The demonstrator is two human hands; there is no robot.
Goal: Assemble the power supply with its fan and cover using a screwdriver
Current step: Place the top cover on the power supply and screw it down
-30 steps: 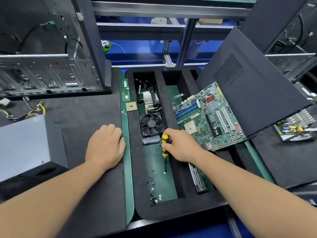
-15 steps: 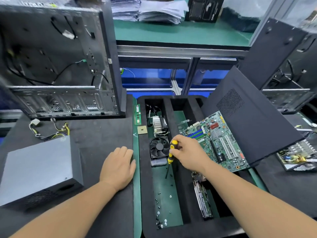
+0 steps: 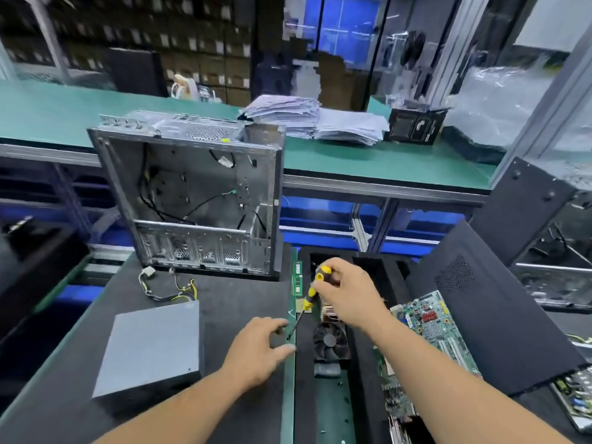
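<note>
Fingers [image 3: 323,285] of right hand [image 3: 347,296] clamp screwdriver [image 3: 310,294] | left hand [image 3: 259,350] fingers apart near its tip

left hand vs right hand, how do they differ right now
The right hand grips the yellow-and-black screwdriver; the left hand holds nothing. The right hand's fingers are curled round the handle and it is raised above the foam tray; the left hand's fingers are loosely spread, low by the tray's left edge, near the screwdriver's tip. Both are bare and reach forward from the bottom of the view.
</note>
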